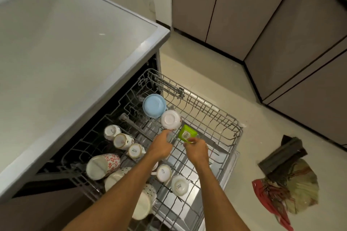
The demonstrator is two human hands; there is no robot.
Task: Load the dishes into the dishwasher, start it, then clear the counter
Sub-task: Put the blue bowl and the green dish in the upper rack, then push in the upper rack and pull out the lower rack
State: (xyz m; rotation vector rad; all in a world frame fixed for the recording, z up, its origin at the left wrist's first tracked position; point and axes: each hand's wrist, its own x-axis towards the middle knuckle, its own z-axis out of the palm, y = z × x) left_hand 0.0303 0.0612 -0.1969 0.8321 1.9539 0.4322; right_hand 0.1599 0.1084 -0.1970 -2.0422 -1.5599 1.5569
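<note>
Rack (216,110): grey wire, pulled out from under the counter (65,43), above the open door (231,165).
Far end of rack: a blue bowl (154,105) and a white bowl (170,119), both bottom-up and tilted, touching each other.
Left side of rack: three small cups (121,141) in a slanted row, bottoms facing up; nearer the camera lies a flower mug (104,165) with a red pattern.
Near end of rack: two pale mugs (142,202), partly hidden by the left forearm.
Middle of rack: two more cups (163,172), upside down, side by side between the forearms.
Green tub (186,133): tipped on edge with its labelled bottom toward the camera, just beside the white bowl, above the rack's bare right half.
Right hand (196,149): reaches forward over the rack; thumb and fingers pinch the tub's near edge.
Left hand (161,146): reaches forward beside the right, fingers curled, tips close to the white bowl's rim; something clear and blurred lies at the fingertips, and whether they grip it cannot be told.
Floor: a crumpled cloth (285,180) lies to the right of the rack.
Behind: brown cupboards (216,5) with doors closed.
</note>
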